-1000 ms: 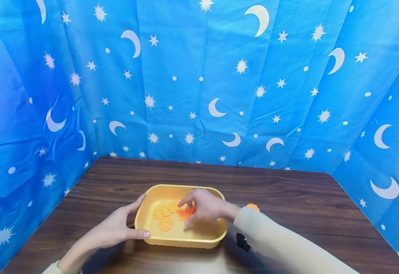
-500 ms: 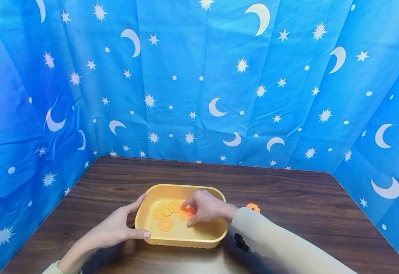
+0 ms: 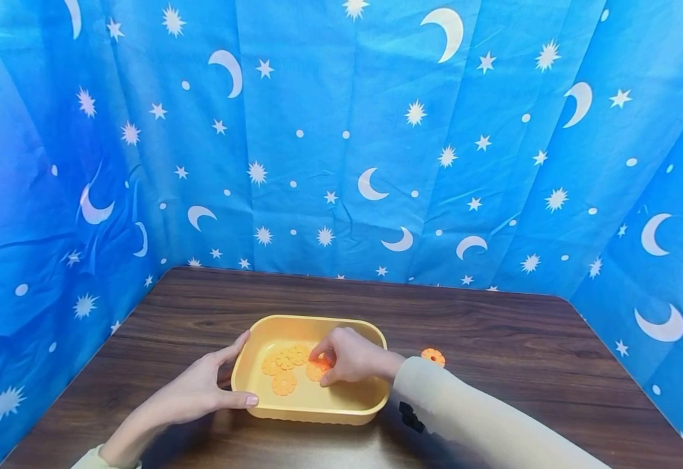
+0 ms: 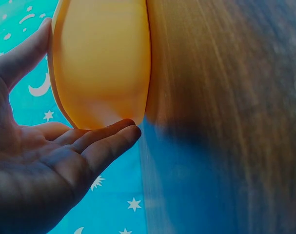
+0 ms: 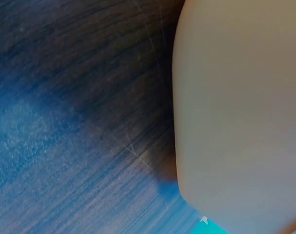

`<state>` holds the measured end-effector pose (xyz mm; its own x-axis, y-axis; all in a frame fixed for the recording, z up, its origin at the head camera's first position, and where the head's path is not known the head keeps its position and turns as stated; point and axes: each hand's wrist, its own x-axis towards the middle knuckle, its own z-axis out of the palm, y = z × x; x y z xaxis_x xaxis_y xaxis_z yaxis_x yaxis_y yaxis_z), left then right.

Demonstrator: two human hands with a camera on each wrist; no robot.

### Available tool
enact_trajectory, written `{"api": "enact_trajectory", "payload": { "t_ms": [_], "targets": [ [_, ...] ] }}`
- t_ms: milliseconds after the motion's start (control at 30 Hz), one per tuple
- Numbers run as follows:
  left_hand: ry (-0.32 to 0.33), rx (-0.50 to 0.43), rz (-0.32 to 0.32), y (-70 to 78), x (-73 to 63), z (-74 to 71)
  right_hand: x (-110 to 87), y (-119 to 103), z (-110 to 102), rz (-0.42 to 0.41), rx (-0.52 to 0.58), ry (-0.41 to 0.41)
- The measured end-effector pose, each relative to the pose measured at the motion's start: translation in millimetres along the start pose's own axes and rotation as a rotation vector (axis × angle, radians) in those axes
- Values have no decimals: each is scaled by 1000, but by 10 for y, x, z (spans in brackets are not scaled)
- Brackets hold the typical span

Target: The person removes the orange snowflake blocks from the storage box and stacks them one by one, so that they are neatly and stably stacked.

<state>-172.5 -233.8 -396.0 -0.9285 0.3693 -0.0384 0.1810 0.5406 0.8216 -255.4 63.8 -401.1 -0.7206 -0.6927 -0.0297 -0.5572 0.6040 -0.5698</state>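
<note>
A yellow rectangular tub (image 3: 318, 414) with rounded corners stands on the table. My left hand (image 3: 191, 389) holds its left end, thumb at the near rim and forefinger at the back corner. Seen in the left wrist view, the fingers (image 4: 106, 144) lie along the tub's outer wall. Several orange notched snowflake discs (image 3: 284, 383) lie flat on the tub floor. My right hand (image 3: 350, 355) reaches inside, with forefinger and thumb around a brighter orange disc (image 3: 318, 371); the hand partly hides it. The right wrist view shows the pale sleeve (image 5: 235, 117) and no fingers.
One orange snowflake disc (image 3: 433, 356) lies on the dark wooden table (image 3: 494, 345), right of the tub and beside the right sleeve. A small black object (image 3: 410, 417) is at the underside of that sleeve. A blue curtain (image 3: 341, 163) with moons and stars surrounds the table.
My right hand has shifted slightly right inside the tub, and its thumb and forefinger have drawn a little closer together. The left hand and the tub have stayed in place.
</note>
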Motion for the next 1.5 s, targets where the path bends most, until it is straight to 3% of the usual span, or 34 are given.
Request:
{"api": "enact_trajectory", "payload": {
  "t_ms": [1033, 1267, 1500],
  "targets": [
    [-6, -21, 4, -30, 6, 2, -20, -53, -15, -19, 14, 5],
    [-4, -19, 9, -22, 7, -2, -44, -98, -32, 28, 51, 12],
    [-4, -20, 4, -22, 10, 2, -56, -109, -64, 4, 75, 1]
  ]
}}
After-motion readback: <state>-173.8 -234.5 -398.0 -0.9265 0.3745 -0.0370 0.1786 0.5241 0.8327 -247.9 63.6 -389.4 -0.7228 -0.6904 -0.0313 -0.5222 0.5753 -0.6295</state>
